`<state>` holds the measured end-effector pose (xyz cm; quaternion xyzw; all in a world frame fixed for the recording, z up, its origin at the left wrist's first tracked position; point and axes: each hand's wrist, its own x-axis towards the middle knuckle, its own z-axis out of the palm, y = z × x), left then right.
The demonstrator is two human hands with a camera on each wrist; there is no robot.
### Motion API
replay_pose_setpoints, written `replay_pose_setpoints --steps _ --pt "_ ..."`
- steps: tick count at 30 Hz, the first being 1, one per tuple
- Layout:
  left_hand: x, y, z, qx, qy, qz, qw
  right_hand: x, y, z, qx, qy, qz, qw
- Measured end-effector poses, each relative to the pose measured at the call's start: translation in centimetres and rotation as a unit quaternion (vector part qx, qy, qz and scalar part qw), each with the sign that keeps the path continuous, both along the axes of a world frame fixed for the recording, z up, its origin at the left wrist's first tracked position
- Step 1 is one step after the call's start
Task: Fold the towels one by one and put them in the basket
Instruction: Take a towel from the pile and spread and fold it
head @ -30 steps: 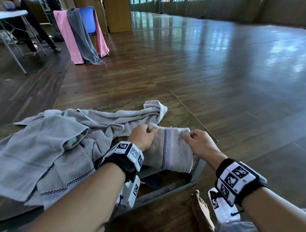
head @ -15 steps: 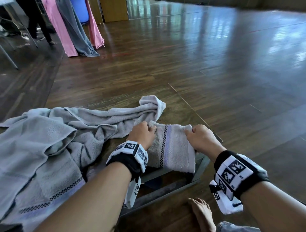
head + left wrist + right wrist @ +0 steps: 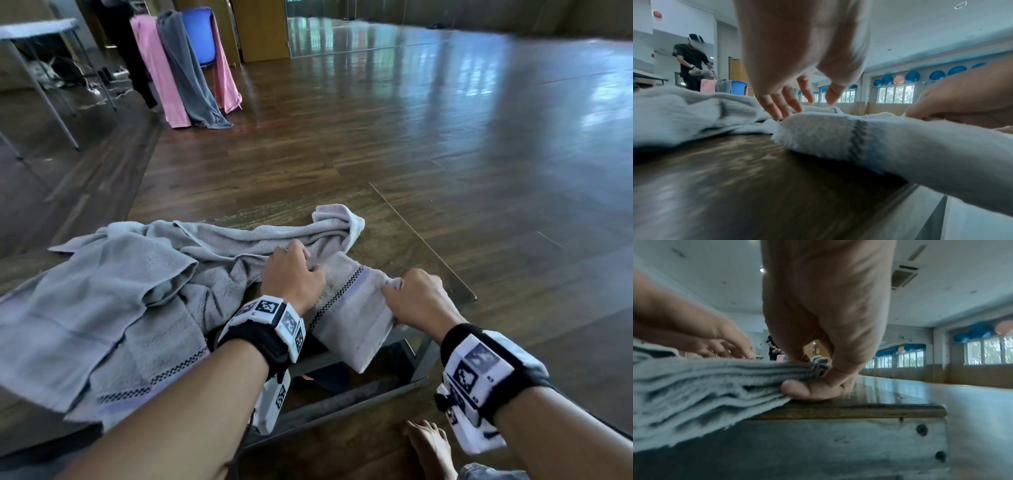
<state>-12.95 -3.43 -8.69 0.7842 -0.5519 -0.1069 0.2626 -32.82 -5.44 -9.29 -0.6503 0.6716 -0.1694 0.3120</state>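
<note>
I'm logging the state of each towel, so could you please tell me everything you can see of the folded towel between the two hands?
The folded towel is light grey terry cloth with a black checkered band and a pale lilac stripe beside it. It is folded into several stacked layers, and its near end hangs over the edge of the wooden table. The right hand pinches its bunched layers at the right edge, thumb underneath. The left hand rests its fingertips at its left end, fingers nearly straight. Its far-left side meets the loose grey towels.

Four grey towels [image 3: 352,308], one pink [image 3: 154,68]
</note>
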Motion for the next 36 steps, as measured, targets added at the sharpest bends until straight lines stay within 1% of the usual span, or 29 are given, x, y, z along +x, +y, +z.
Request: replay_pose_setpoints --steps 3,4,6,8,11,13,14,15,17,18,21,22,24,27,29,30,32,33,36 --pt "1.4 2.1 0.4 -0.032 -0.049 0.037 0.998 1.8 1.6 0.0 0.095 -0.090 -0.019 0.991" --pt "1.9 2.7 0.5 -0.029 -0.051 0.048 0.997 2.5 2.1 -0.1 0.135 -0.101 -0.007 0.986" --pt "3.0 3.8 0.9 -0.005 -0.036 0.053 0.998 3.7 2.9 -0.5 0.198 -0.088 0.041 0.975" --pt "4.0 4.7 1.1 0.033 -0.007 0.020 0.999 4.6 3.6 -0.7 0.214 -0.073 0.083 0.971" --pt "5.1 5.8 1.3 0.094 0.034 -0.039 0.994 5.4 4.0 -0.5 0.208 -0.074 0.108 0.969" --pt "5.7 6.3 1.3 0.105 0.046 -0.057 0.992 5.6 3.9 0.0 0.223 -0.053 0.120 0.966" --pt "6.0 6.4 1.3 0.103 0.052 -0.061 0.991 5.6 4.0 0.3 0.217 -0.025 0.122 0.968" --pt "6.1 6.5 1.4 0.099 0.057 -0.064 0.991 5.7 4.0 0.8 0.186 0.026 0.118 0.975" --pt "6.3 6.6 1.4 0.082 0.061 -0.066 0.993 5.7 4.3 1.3 0.061 0.154 0.097 0.981" --pt "6.4 6.6 1.3 0.065 0.057 -0.067 0.994 5.9 4.4 1.4 -0.012 0.181 0.086 0.980" --pt "6.5 6.3 0.9 0.007 0.010 -0.085 0.996 7.1 5.0 1.2 -0.184 0.146 0.094 0.968" --pt "6.5 6.2 0.7 0.000 -0.004 -0.095 0.995 7.7 5.0 1.0 -0.228 0.131 0.105 0.959" --pt "6.3 5.9 0.1 0.003 -0.024 -0.109 0.994 8.9 4.8 0.6 -0.280 0.105 0.143 0.943" --pt "5.7 4.9 -0.8 0.006 -0.049 -0.102 0.993 10.8 4.1 -0.1 -0.300 0.090 0.229 0.922" --pt "5.4 4.4 -1.8 0.040 -0.052 -0.111 0.992 11.6 3.6 -1.2 -0.260 0.111 0.270 0.920" --pt "5.4 4.2 -2.5 0.069 -0.057 -0.116 0.989 11.8 3.4 -1.9 -0.223 0.123 0.277 0.926" --pt "5.4 4.1 -3.7 0.110 -0.070 -0.118 0.984 11.6 3.2 -3.3 -0.153 0.126 0.265 0.944" --pt "5.5 4.2 -4.3 0.117 -0.071 -0.116 0.984 11.4 3.2 -3.8 -0.136 0.121 0.257 0.949" --pt "5.7 4.0 -5.1 0.116 -0.059 -0.110 0.985 11.4 3.2 -4.4 -0.124 0.114 0.244 0.955"
